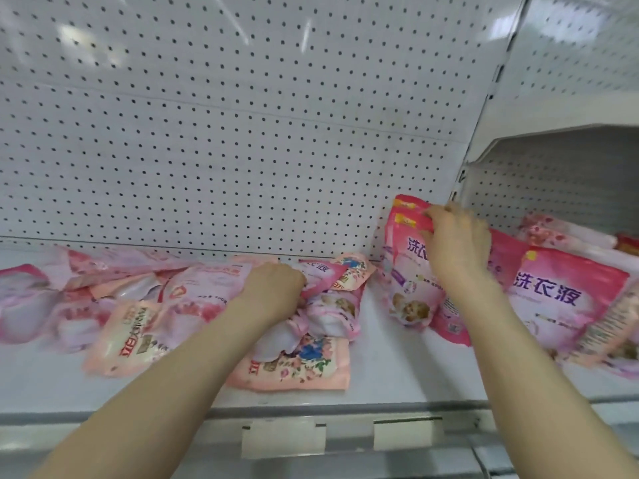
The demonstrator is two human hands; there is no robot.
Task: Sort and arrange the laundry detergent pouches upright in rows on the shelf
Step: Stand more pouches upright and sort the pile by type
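Observation:
Pink detergent pouches lie in a jumbled heap [131, 299] across the left and middle of the white shelf [390, 368]. My left hand [273, 288] is closed on a crumpled pink pouch [332, 305] in the middle of that heap. At the right, two bright pink pouches [404, 257] stand upright against the pegboard, and my right hand [456, 240] grips their top edge. Another bright pink pouch [560, 299] leans just right of them. A peach flowered pouch [297, 368] lies flat near the shelf front.
White pegboard back wall [242, 133] rises behind the shelf. An upright post [460, 188] divides this bay from the right bay, where more pink pouches [553, 233] lie under a higher shelf [553, 140]. Blank price-tag holders [283, 440] hang on the front rail.

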